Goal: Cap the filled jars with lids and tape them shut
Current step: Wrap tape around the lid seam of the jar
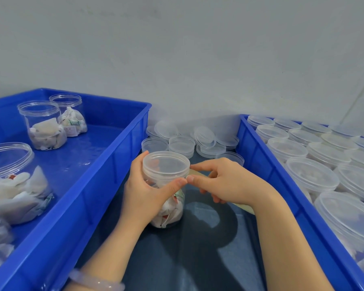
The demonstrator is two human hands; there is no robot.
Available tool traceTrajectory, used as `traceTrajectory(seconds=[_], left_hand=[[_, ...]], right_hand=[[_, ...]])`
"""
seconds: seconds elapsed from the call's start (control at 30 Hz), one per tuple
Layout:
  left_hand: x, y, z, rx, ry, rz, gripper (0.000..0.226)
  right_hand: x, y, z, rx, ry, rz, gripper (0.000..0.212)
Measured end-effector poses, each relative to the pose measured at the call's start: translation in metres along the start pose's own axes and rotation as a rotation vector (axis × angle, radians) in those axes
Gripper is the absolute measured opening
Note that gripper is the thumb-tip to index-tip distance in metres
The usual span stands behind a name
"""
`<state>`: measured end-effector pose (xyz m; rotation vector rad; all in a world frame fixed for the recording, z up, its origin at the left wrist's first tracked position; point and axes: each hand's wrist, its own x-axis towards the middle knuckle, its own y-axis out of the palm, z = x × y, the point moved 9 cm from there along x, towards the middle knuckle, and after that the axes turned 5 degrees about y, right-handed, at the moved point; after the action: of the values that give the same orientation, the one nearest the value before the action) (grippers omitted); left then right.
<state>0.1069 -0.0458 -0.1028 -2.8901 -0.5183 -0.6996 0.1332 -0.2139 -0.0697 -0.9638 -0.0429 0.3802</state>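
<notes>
A: Biggest first. Left blue crate (105, 169), mostly bare floor. Uncapped jars (43, 124) of white sachets stand in it, mouths open. Four at least; the nearest is cut by the frame edge.

B: And the right blue crate (267, 166)?

A: Packed tight with capped jars (311, 175), lids on, rows running to the back. Whether those carry tape, too clear and too small to tell. Judging by the counts, most of the batch is done and only a few remain.

B: Between the crates?

A: Dark table (189, 248), with a heap of loose lids (181, 143) at the far end, some stacked, some tilted.

B: Now the jar in hand.

A: One filled jar (166, 198) stands upright on the table, centre, between the crates. Its lid (166, 162) is already seated. So this one reads as capped, taping under way.

B: Hands?

A: Left hand (143, 192) wraps the jar from the left, fingers curled behind it, thumb pressed on the front wall just below the lid rim. Right hand (225, 181) comes in from the right, thumb tip meeting the left thumb at the seam. Its fingers pinch something thin and yellowish, likely the tape (200, 173), running back toward a pale curved edge under the wrist. Possibly the roll; mostly hidden.
</notes>
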Motion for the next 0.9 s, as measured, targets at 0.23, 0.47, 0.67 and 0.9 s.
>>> traceTrajectory(seconds=[0.23,0.47,0.67,0.9], left_hand=[[-0.0002,0.0014,-0.0003,-0.022,-0.013,0.016,0.076],[-0.0004,0.0012,-0.0008,-0.037,-0.005,0.018,0.074],[0.0004,0.0008,-0.0001,-0.026,-0.01,0.017,0.089],[0.0053,-0.0034,0.0011,-0.086,-0.062,0.022,0.076]], right_hand=[[-0.0002,-0.0002,-0.0024,0.021,0.013,-0.002,0.06],[0.0,0.0003,-0.0019,0.022,0.02,0.001,0.059],[-0.0014,-0.0006,-0.0012,0.041,0.028,-0.003,0.061],[-0.0055,-0.0064,0.0006,0.078,0.033,-0.01,0.063]])
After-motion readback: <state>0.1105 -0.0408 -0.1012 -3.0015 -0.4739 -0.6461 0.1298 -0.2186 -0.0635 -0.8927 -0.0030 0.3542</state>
